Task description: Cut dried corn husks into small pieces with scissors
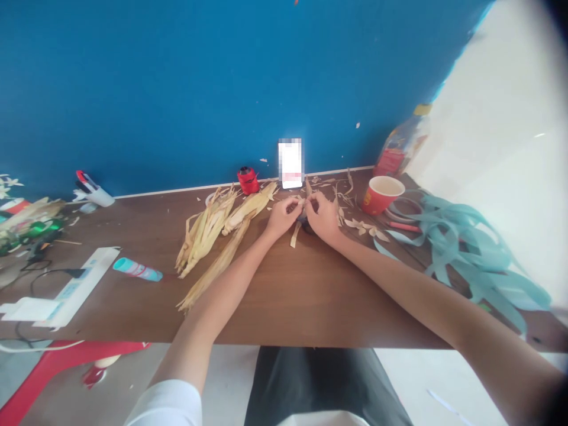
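Note:
Toward the back of the brown table, my left hand (284,216) and my right hand (323,218) are close together, fingertips pinched. Between them is a small pale piece that looks like corn husk (302,202); its exact shape is too small to tell. A dark object (305,223) shows just below the fingers, mostly hidden. One loose husk strip (294,235) lies under my hands. To the left are bundles of dried corn husks (208,231), and cut husk pieces (366,228) are scattered to the right.
A lit phone (290,164) leans against the blue wall, near a red roll (248,180). At right are a red paper cup (377,201), a bottle (399,145) and tangled teal ribbon (461,242). Leftward lie a blue tube (137,269) and a power strip (84,284).

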Demonstrator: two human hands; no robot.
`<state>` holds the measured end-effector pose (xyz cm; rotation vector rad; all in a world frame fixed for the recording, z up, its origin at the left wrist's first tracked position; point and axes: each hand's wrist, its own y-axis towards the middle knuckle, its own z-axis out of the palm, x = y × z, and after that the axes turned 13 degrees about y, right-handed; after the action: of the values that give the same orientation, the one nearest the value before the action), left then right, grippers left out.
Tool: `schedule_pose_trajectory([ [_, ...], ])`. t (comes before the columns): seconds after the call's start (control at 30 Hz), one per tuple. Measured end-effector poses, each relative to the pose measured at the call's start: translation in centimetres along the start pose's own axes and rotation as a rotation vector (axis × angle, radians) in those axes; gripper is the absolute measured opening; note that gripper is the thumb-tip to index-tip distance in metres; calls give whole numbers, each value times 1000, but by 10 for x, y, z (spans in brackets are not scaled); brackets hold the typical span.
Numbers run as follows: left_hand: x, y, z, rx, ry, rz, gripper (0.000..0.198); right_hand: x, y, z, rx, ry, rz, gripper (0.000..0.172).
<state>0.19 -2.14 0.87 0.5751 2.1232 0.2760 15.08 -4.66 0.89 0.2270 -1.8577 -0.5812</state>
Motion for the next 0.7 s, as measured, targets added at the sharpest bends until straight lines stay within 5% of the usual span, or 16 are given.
schedule_pose_trajectory([
  [0.7, -10, -3, -3, -121, 194, 25, 21, 6, -2, 0, 43, -65, 5, 14],
])
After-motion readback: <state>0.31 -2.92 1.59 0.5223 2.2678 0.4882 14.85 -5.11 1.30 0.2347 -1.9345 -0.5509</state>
